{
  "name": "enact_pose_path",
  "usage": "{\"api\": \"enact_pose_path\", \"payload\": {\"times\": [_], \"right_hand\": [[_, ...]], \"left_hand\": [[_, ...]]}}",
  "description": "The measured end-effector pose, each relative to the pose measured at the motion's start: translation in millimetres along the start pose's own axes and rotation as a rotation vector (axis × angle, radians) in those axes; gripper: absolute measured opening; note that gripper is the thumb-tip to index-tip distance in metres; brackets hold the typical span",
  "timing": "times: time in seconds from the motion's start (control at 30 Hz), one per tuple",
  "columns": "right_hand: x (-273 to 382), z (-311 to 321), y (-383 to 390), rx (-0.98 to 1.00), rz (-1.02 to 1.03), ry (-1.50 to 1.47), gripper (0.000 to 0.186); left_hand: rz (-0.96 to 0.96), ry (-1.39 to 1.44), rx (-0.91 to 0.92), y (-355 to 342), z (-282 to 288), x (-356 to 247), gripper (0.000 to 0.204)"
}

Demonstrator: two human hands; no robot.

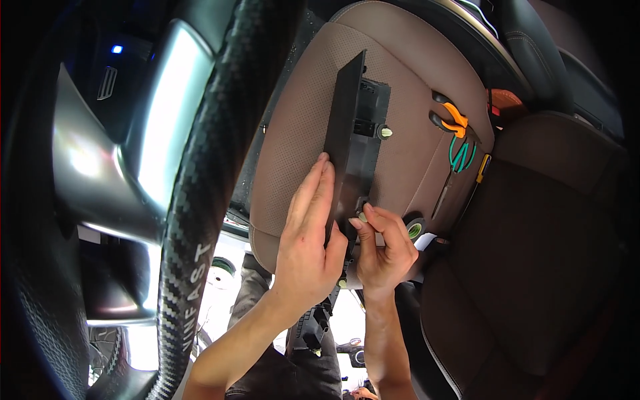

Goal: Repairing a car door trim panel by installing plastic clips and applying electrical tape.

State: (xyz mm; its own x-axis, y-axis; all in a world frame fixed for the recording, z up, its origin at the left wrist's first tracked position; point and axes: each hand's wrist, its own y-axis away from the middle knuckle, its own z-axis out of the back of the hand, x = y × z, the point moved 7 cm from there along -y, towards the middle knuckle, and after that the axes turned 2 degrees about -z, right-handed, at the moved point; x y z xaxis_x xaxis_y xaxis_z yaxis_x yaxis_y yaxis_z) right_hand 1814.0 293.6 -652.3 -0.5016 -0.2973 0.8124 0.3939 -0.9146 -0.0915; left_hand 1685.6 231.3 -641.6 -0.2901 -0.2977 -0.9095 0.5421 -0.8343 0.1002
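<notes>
My left hand [303,247] grips a long black plastic trim panel [340,127] lying lengthways over the brown perforated seat [280,187], its fingers together along the panel's face. Beside it, my right hand [390,253] pinches a small pale-green clip [362,217] at the panel's right side. Another pale clip [386,132] sits higher on the panel. Part of the panel's lower section is hidden behind my left hand and continues down between my forearms.
Orange-handled pliers [455,120], green-handled scissors [462,155], a yellow-handled tool [483,169] and a tape roll [416,228] lie to the right on the seat. A steering wheel [200,167] crowds the left. A dark seat backrest [517,253] stands at right.
</notes>
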Motion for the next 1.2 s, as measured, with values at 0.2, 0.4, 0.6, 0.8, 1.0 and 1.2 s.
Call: {"api": "enact_pose_path", "payload": {"times": [0.2, 0.4, 0.6, 0.8, 1.0, 1.2], "right_hand": [[2, 0, -16, 0.136, -0.017, 0.029, 0.018], [-4, -7, -15, 0.093, 0.107, -0.018, 0.016], [-18, -10, -11, 0.069, -0.049, -0.109, 0.014], [-24, -14, -7, 0.022, -0.128, -0.204, 0.015], [-23, -20, -4, 0.029, -0.242, -0.342, 0.021], [-23, -29, 9, -0.143, -0.514, -0.557, 0.019]], "left_hand": [[0.028, -0.019, 0.067, -1, 2, -1, 0.069], [0.053, -0.009, 0.082, 0, -1, 0, 0.068], [0.026, -0.040, 0.078, 0, -3, -1, 0.066], [0.051, -0.033, 0.097, 2, -3, -1, 0.066], [0.049, -0.047, 0.061, 3, -7, -3, 0.066], [0.051, -0.053, -0.018, 4, -9, -2, 0.066]]}}
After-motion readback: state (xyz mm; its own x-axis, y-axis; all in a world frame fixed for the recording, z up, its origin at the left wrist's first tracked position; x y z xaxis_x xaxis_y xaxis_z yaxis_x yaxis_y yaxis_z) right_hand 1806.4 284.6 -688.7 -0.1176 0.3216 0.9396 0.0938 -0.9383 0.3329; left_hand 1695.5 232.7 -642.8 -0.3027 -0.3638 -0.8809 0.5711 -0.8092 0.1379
